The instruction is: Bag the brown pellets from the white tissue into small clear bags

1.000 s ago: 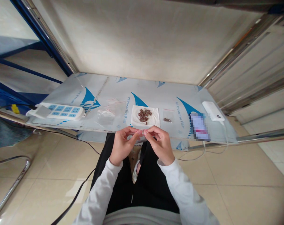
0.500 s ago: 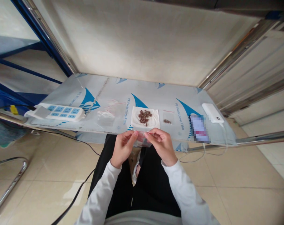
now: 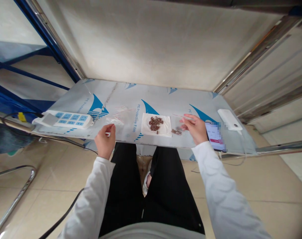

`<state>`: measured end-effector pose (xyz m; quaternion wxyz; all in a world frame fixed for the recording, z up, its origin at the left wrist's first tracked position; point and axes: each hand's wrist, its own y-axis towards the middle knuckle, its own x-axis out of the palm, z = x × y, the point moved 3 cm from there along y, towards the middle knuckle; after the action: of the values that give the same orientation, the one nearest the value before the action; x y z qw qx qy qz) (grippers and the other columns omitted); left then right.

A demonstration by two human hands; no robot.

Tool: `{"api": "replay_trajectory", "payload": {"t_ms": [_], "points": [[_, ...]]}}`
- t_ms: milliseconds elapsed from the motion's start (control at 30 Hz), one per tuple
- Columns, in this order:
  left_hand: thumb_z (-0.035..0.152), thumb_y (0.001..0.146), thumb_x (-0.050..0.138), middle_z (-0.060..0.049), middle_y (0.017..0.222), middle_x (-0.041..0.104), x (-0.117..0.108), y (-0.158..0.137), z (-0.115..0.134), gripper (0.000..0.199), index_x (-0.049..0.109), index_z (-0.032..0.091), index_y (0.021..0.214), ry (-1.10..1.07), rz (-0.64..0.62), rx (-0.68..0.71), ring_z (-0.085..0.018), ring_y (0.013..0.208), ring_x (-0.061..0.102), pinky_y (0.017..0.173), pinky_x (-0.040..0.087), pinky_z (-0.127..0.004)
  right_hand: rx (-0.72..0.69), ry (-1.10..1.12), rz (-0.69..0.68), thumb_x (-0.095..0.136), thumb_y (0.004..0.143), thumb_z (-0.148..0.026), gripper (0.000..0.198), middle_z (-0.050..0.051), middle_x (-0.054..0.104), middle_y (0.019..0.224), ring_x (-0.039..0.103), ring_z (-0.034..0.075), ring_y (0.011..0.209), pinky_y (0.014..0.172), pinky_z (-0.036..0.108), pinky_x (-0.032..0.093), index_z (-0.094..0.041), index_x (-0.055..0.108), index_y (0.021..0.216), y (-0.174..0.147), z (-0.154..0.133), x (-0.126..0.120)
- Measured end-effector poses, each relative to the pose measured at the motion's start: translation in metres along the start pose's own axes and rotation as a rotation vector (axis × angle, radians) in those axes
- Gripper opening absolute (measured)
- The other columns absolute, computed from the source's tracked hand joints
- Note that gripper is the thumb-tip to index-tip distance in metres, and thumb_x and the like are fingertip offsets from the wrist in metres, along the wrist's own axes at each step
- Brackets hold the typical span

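Observation:
My right hand (image 3: 194, 128) pinches the top edge of a small clear zip bag (image 3: 183, 117) by its right side. Small brown cylindrical pieces (image 3: 176, 132) show at the bag's lower left; whether they lie in this bag or in one beneath it, I cannot tell. A pile of similar brown pieces (image 3: 155, 123) rests on a white cloth or paper sheet (image 3: 163, 132) between my hands. My left hand (image 3: 105, 140) is closed, fingertips together, just in front of several loose clear zip bags (image 3: 117, 119); anything in its fingers is hidden.
A white power strip (image 3: 72, 119) with blue sockets lies on the film-covered metal table (image 3: 121, 89) at the left. Right of my right hand are a phone (image 3: 214, 132) and a white power bank (image 3: 229, 119) with a cable. A blue rack frame (image 3: 47, 36) stands at the left.
My hands have parted from the table's front edge, where both held a bag. The right moved right with a bag over the spot of the lying one; the left moved left toward the loose bags.

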<state>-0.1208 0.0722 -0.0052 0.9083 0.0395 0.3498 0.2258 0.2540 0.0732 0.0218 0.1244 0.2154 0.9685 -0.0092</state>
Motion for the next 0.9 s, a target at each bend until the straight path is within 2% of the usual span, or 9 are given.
{"api": "replay_trajectory", "payload": {"t_ms": [100,167,233,400,567,667,733,833,900], "points": [[0.041,0.080,0.056,-0.013,0.104,0.067,-0.001,0.022,-0.021,0.043,0.062,0.014,0.112,0.239,0.081,0.024,-0.026,0.094,0.060,0.090,0.044,-0.040,0.009,-0.430,0.114,0.071,0.066,-0.052,0.065,0.018,0.070,0.089,0.066,0.026,0.073,0.072,0.042,0.051,-0.006,0.060,0.110,0.040,0.026,-0.014],[0.044,0.079,0.058,-0.018,0.115,0.062,0.003,0.029,-0.028,0.050,0.060,0.012,0.117,0.370,0.060,0.005,-0.032,0.106,0.055,0.093,0.040,-0.046,-0.074,-0.655,0.181,0.068,0.068,-0.047,0.063,0.022,0.066,0.103,0.062,0.031,0.093,0.086,0.047,0.046,-0.005,0.058,0.115,0.048,0.033,-0.018],[0.046,0.078,0.058,-0.020,0.120,0.058,0.008,0.030,-0.032,0.051,0.061,0.013,0.118,0.456,0.001,-0.033,-0.037,0.111,0.051,0.092,0.039,-0.051,-0.189,-0.732,0.219,0.064,0.072,-0.044,0.061,0.023,0.063,0.112,0.058,0.032,0.102,0.093,0.049,0.042,-0.006,0.056,0.119,0.041,0.032,-0.016],[0.039,0.078,0.058,-0.016,0.114,0.062,0.017,0.031,-0.033,0.035,0.067,0.019,0.105,0.537,-0.076,-0.008,-0.037,0.109,0.051,0.091,0.036,-0.051,-0.376,-0.604,0.134,0.056,0.078,-0.040,0.048,0.018,0.064,0.110,0.060,0.028,0.095,0.085,0.045,0.048,-0.012,0.060,0.117,-0.002,0.020,0.006],[0.035,0.078,0.058,-0.015,0.107,0.062,0.017,0.032,-0.030,0.022,0.065,0.019,0.090,0.558,-0.004,0.046,-0.034,0.107,0.051,0.088,0.034,-0.048,-0.467,-0.453,0.104,0.055,0.082,-0.035,0.036,0.014,0.064,0.115,0.061,0.026,0.097,0.084,0.043,0.050,-0.018,0.062,0.113,-0.044,-0.003,0.036],[0.036,0.081,0.056,-0.012,0.094,0.065,0.017,0.030,-0.025,0.018,0.064,0.020,0.085,0.537,0.009,0.096,-0.032,0.104,0.052,0.090,0.033,-0.047,-0.489,-0.373,0.036,0.054,0.085,-0.032,0.029,0.011,0.067,0.109,0.062,0.025,0.098,0.085,0.042,0.050,-0.019,0.063,0.110,-0.060,-0.018,0.058],[0.038,0.081,0.056,-0.011,0.090,0.065,0.018,0.028,-0.025,0.021,0.063,0.020,0.091,0.521,0.017,0.091,-0.032,0.103,0.053,0.091,0.033,-0.047,-0.496,-0.333,-0.041,0.054,0.086,-0.030,0.026,0.010,0.069,0.106,0.062,0.024,0.098,0.085,0.041,0.050,-0.019,0.064,0.107,-0.066,-0.024,0.073],[0.037,0.076,0.062,-0.014,0.108,0.061,0.021,0.027,-0.032,0.039,0.058,0.017,0.110,0.454,0.028,0.023,-0.031,0.101,0.056,0.090,0.037,-0.046,-0.484,-0.297,-0.121,0.053,0.086,-0.028,0.023,0.010,0.070,0.104,0.062,0.024,0.098,0.086,0.040,0.050,-0.018,0.065,0.104,-0.071,-0.027,0.092],[0.028,0.075,0.062,-0.015,0.112,0.058,0.022,0.027,-0.037,0.041,0.056,0.015,0.114,0.367,0.006,0.000,-0.027,0.096,0.059,0.088,0.041,-0.043,-0.474,-0.281,-0.151,0.053,0.087,-0.027,0.023,0.009,0.070,0.105,0.062,0.023,0.099,0.087,0.039,0.049,-0.019,0.065,0.104,-0.075,-0.027,0.099]]}}
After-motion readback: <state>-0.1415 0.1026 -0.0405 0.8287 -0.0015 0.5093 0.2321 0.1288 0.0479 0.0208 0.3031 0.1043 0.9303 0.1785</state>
